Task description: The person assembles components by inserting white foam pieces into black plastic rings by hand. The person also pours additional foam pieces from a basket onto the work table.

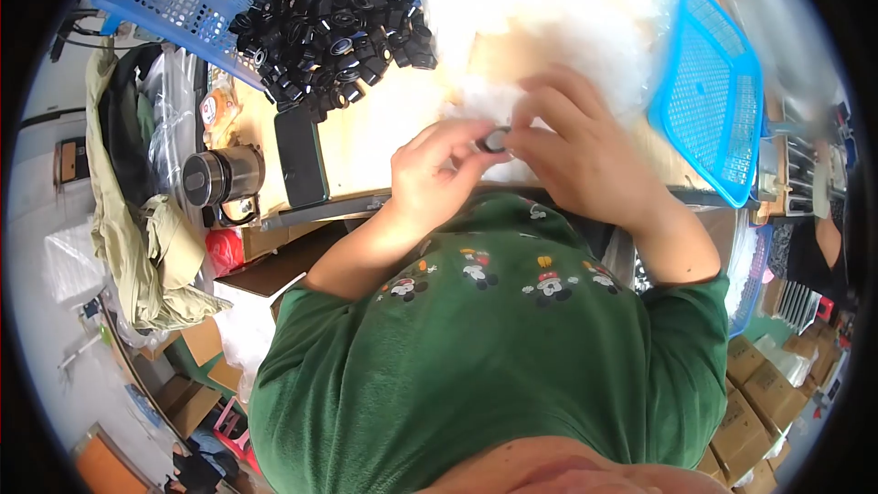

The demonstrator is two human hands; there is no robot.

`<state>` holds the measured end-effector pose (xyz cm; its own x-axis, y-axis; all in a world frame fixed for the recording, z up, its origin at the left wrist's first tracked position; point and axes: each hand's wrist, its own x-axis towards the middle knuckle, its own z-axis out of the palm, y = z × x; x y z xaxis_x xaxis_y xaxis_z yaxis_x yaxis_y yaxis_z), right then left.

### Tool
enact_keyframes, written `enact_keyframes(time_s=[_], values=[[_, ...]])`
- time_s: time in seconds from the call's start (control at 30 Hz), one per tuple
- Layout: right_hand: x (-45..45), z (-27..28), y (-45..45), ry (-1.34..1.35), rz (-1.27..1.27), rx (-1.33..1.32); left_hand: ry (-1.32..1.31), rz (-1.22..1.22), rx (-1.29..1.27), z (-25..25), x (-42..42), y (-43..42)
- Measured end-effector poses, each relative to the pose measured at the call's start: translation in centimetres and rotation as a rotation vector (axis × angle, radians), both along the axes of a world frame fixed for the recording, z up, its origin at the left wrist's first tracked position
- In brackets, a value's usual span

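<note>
Close in front of my chest, at the table's front edge, both hands meet on a small round black part (495, 140) with a grey face. My left hand (437, 167) pinches it between thumb and fingers from the left. From the other side, the thumb and index finger of my right hand (578, 146) close on the part's edge, its other fingers bent and slightly blurred. A heap of similar small black parts (338, 32) spills from a blue plastic basket (174, 9) at the upper left. Pale translucent plastic bags (567, 9), washed out by glare, lie beyond my hands.
A phone (300, 155) and a lidded metal mug (224, 176) stand on the left of the wooden table (366, 142). At the right edge is a tilted blue basket (709, 91). Cardboard boxes (754, 402) are stacked behind; another person's arm (829, 240) shows far right.
</note>
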<state>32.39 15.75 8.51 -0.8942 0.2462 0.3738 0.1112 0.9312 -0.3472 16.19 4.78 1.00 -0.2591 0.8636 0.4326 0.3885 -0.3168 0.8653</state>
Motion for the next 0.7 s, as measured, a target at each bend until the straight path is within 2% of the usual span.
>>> enact_keyframes(time_s=[0.1, 0.3, 0.43, 0.5, 0.53, 0.6, 0.63, 0.7], values=[[0.1, -0.9, -0.6, 0.066, -0.065, -0.062, 0.041, 0.007, 0.101, 0.1, 0.2, 0.2], [0.4, -1.6, -1.6, 0.125, -0.117, -0.126, 0.075, 0.030, 0.099, -0.2, 0.3, 0.2], [1.6, -2.5, 0.1, 0.214, -0.209, -0.300, -0.208, -0.055, -0.009, -1.6, 0.1, -0.1], [3.1, -4.5, 3.0, 0.290, -0.498, -0.173, -0.344, -0.067, -0.064, -1.7, 0.1, -0.3], [3.5, -5.4, 4.6, 0.269, -0.560, -0.064, -0.377, -0.046, -0.076, -1.9, 0.1, -0.3], [4.0, -8.1, 6.2, 0.196, -0.550, -0.209, -0.436, -0.006, -0.098, -2.3, -0.1, -0.1], [3.8, -8.6, 6.1, 0.151, -0.517, -0.229, -0.345, -0.007, -0.039, -2.0, -0.3, 0.3], [2.4, -9.4, 5.6, 0.060, -0.446, -0.274, -0.336, -0.048, -0.073, -2.6, -1.0, 0.2]])
